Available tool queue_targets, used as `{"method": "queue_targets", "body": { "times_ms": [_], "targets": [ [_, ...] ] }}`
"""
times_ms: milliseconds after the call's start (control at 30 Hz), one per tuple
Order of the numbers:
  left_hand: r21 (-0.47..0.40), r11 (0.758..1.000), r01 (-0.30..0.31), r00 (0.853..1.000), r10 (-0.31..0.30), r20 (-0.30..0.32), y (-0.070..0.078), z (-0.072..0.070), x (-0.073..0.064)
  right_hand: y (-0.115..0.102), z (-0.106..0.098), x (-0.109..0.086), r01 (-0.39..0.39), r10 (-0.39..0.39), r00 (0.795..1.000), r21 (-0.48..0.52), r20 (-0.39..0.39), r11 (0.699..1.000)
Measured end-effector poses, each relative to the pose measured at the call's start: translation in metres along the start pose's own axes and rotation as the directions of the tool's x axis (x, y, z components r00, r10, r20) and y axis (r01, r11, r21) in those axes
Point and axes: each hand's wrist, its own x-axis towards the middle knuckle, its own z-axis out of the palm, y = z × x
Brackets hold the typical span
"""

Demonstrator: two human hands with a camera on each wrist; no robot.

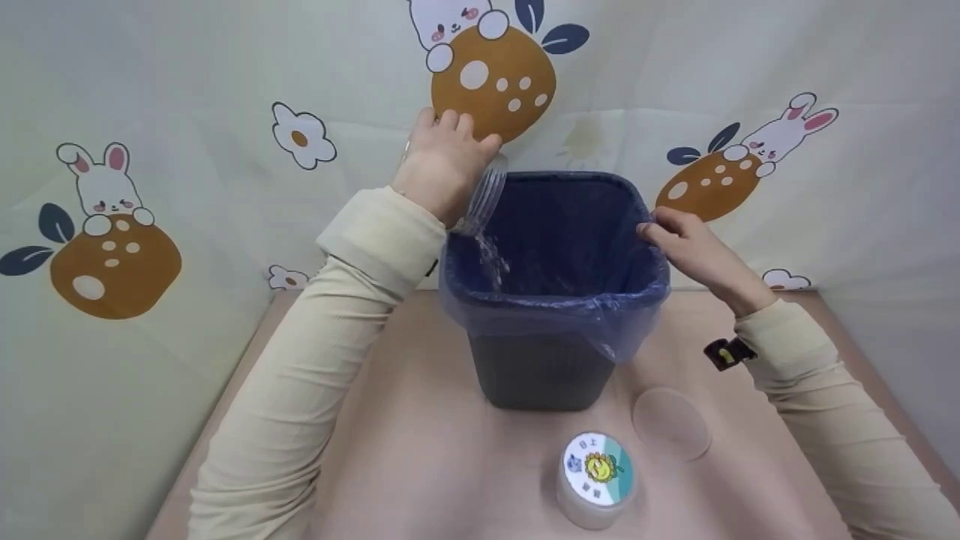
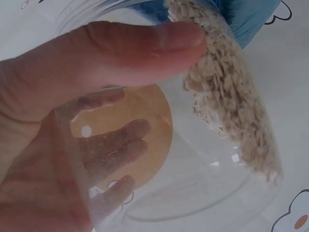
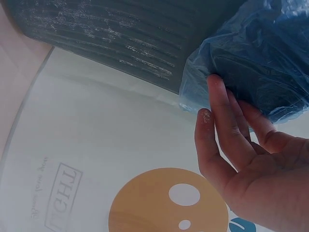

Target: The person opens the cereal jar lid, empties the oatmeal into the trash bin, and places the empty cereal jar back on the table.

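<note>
My left hand grips a clear plastic jar, tipped sideways over the left rim of a dark grey trash can. Pale oat flakes lie along the jar's lower side in the left wrist view, and some fall from its mouth into the can. A blue plastic bag lines the can and folds down over its rim. At the right rim, my right hand holds the bagged edge, thumb on top and fingers outside. The bottom inside the can is hidden.
In front of the can stands a small lidded tub with a sunflower label. A round clear lid lies beside it on the pinkish table. A patterned cloth wall rises close behind the can.
</note>
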Motion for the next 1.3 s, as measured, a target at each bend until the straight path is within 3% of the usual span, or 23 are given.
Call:
{"method": "queue_targets", "body": {
  "times_ms": [1300],
  "targets": [
    [-0.015, 0.999, 0.028, 0.999, -0.027, 0.038, 0.0050, -0.0037, 0.0097, -0.0010, 0.0013, 0.0015, -0.013, 0.012, 1.000, -0.007, -0.023, 1.000]
  ]
}}
